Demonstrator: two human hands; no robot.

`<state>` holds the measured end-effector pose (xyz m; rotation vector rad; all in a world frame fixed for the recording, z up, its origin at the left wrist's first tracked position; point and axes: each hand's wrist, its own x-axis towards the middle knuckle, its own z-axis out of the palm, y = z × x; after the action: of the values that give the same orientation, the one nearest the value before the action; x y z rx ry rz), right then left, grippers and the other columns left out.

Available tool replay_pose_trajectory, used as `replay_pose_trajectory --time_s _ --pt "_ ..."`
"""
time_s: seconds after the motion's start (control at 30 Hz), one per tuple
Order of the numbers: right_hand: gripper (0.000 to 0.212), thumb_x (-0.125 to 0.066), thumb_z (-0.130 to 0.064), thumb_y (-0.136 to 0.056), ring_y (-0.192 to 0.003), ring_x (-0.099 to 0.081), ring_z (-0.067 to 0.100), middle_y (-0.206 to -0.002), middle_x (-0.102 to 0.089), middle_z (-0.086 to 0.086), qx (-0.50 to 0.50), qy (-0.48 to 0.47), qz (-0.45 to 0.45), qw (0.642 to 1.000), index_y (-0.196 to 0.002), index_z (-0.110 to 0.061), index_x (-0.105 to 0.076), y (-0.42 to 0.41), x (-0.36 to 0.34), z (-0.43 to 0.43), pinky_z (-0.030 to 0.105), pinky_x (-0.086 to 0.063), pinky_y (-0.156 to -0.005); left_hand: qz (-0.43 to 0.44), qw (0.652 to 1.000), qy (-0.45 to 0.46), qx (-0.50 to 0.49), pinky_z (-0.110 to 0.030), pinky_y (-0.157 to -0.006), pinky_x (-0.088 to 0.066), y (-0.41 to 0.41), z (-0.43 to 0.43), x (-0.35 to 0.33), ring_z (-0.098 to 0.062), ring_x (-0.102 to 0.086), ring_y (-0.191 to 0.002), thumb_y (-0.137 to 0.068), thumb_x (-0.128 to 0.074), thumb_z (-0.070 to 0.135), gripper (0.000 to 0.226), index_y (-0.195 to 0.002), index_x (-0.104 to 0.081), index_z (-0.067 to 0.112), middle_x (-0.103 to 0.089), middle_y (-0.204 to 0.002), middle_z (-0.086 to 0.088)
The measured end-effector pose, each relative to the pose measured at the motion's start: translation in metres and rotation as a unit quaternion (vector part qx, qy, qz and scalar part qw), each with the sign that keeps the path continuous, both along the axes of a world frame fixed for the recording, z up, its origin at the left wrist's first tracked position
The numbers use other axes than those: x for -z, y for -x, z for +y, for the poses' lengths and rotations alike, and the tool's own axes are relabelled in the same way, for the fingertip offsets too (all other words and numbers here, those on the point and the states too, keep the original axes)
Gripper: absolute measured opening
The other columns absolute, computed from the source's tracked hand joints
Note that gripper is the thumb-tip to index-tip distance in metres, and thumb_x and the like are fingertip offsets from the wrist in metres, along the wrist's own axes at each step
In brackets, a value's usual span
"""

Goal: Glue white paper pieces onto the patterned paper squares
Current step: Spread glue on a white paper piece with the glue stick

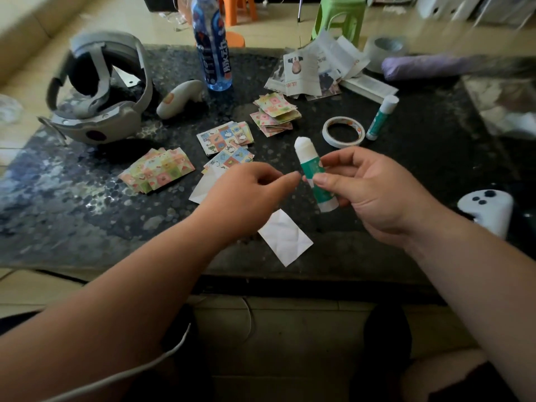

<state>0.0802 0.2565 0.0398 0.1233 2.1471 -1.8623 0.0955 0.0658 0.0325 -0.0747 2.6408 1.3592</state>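
Note:
My right hand (pixel 368 187) grips a green-and-white glue stick (pixel 311 169) above the dark table, its white tip pointing up and away. My left hand (pixel 249 195) hovers just left of it, its curled fingertips nearly touching the stick; I cannot tell if they pinch anything. A creased white paper piece (pixel 285 237) lies below the hands. Another white piece (pixel 207 181) is partly hidden under my left hand. Stacks of patterned paper squares lie at left (pixel 158 169), in the middle (pixel 224 139) and farther back (pixel 275 114).
A second glue stick (pixel 381 117) and a tape roll (pixel 343 132) lie right of the stacks. A headset (pixel 98 91), a controller (pixel 179 98), a blue bottle (pixel 213 44) and newspaper scraps (pixel 316 69) sit farther back. A white controller (pixel 487 210) is at right.

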Motion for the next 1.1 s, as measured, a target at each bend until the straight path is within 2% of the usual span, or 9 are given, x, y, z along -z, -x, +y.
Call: replay_pose_trajectory --time_s 0.1,0.27,0.4,0.5,0.6,0.77,0.87,1.03,1.1 --pt "0.021 -0.077 -0.012 -0.087 -0.089 -0.076 0.008 -0.096 -0.079 -0.003 -0.011 -0.021 0.031 0.999 -0.104 -0.021 -0.067 -0.011 0.002 -0.007 0.019 -0.057 -0.064 -0.097 0.973 -0.209 0.013 -0.037 -0.075 -0.06 -0.005 0.009 0.002 -0.017 -0.072 -0.089 -0.093 -0.068 0.047 0.026 -0.104 -0.077 0.026 -0.077 -0.095 0.003" --pt "0.019 -0.077 -0.013 -0.089 -0.088 -0.076 0.005 -0.094 -0.079 -0.005 -0.035 -0.063 0.057 0.996 -0.105 -0.021 -0.073 -0.024 -0.004 -0.014 0.025 -0.063 -0.078 -0.119 0.933 -0.334 -0.054 -0.04 -0.082 -0.061 -0.006 0.02 0.011 -0.026 -0.074 -0.098 -0.093 -0.071 0.035 0.026 -0.109 -0.078 0.016 -0.077 -0.103 -0.007" --pt "0.021 -0.08 -0.035 -0.086 -0.084 -0.063 0.0 -0.091 -0.066 -0.018 -0.053 -0.347 0.125 0.928 -0.103 -0.035 -0.068 -0.006 -0.016 0.016 0.016 -0.048 -0.069 -0.051 0.978 -0.184 -0.082 -0.03 -0.069 -0.059 -0.007 0.012 0.007 -0.012 -0.074 -0.077 -0.082 -0.079 0.046 0.027 -0.098 -0.079 0.024 -0.077 -0.088 0.004" --pt "0.036 -0.082 -0.037 -0.084 -0.092 -0.064 0.014 -0.103 -0.066 -0.007 -0.035 -0.482 0.036 0.875 -0.116 -0.028 -0.069 0.018 -0.016 0.055 0.029 -0.051 -0.083 -0.004 0.996 -0.048 -0.073 -0.027 -0.062 -0.057 -0.01 0.006 0.006 -0.012 -0.07 -0.071 -0.077 -0.083 0.05 0.03 -0.091 -0.074 0.025 -0.073 -0.082 0.004" --pt "0.053 -0.084 -0.039 -0.08 -0.1 -0.064 0.02 -0.108 -0.061 -0.003 -0.059 -0.538 -0.083 0.837 -0.128 -0.026 -0.065 0.031 -0.009 0.078 0.037 -0.054 -0.092 0.018 0.998 0.027 -0.049 -0.022 -0.056 -0.047 -0.011 0.004 0.007 -0.005 -0.059 -0.064 -0.076 -0.083 0.051 0.029 -0.088 -0.07 0.027 -0.064 -0.074 0.009" --pt "0.061 -0.084 -0.037 -0.082 -0.102 -0.062 0.02 -0.12 -0.062 0.001 -0.098 -0.538 -0.125 0.828 -0.137 -0.027 -0.06 0.036 0.007 0.078 0.035 -0.053 -0.092 0.016 0.999 0.016 -0.031 -0.028 -0.061 -0.052 -0.005 0.008 0.013 -0.007 -0.064 -0.068 -0.081 -0.08 0.05 0.025 -0.092 -0.072 0.028 -0.066 -0.076 0.011" --pt "0.059 -0.084 -0.039 -0.082 -0.101 -0.062 0.019 -0.113 -0.064 -0.002 -0.079 -0.556 -0.078 0.824 -0.135 -0.026 -0.061 0.035 0.007 0.076 0.034 -0.053 -0.089 0.004 1.0 -0.002 -0.023 -0.032 -0.071 -0.057 0.002 0.013 0.015 -0.008 -0.067 -0.074 -0.082 -0.079 0.048 0.018 -0.089 -0.069 0.034 -0.069 -0.078 0.011" --pt "0.046 -0.087 -0.039 -0.076 -0.077 -0.064 0.001 -0.098 -0.067 -0.014 -0.163 -0.389 0.033 0.906 -0.116 -0.038 -0.066 0.012 0.002 0.046 0.01 -0.045 -0.064 -0.009 0.999 -0.039 -0.001 -0.037 -0.082 -0.058 0.009 0.031 0.015 -0.009 -0.069 -0.082 -0.082 -0.081 0.043 0.022 -0.102 -0.073 0.036 -0.071 -0.086 0.01" --pt "0.04 -0.087 -0.038 -0.075 -0.08 -0.065 -0.005 -0.097 -0.07 -0.017 -0.186 -0.338 0.056 0.921 -0.109 -0.042 -0.065 0.002 0.005 0.033 0.008 -0.046 -0.065 -0.025 0.997 -0.075 0.003 -0.042 -0.084 -0.059 0.01 0.04 0.014 -0.014 -0.071 -0.081 -0.084 -0.081 0.04 0.017 -0.099 -0.075 0.036 -0.074 -0.087 0.002"
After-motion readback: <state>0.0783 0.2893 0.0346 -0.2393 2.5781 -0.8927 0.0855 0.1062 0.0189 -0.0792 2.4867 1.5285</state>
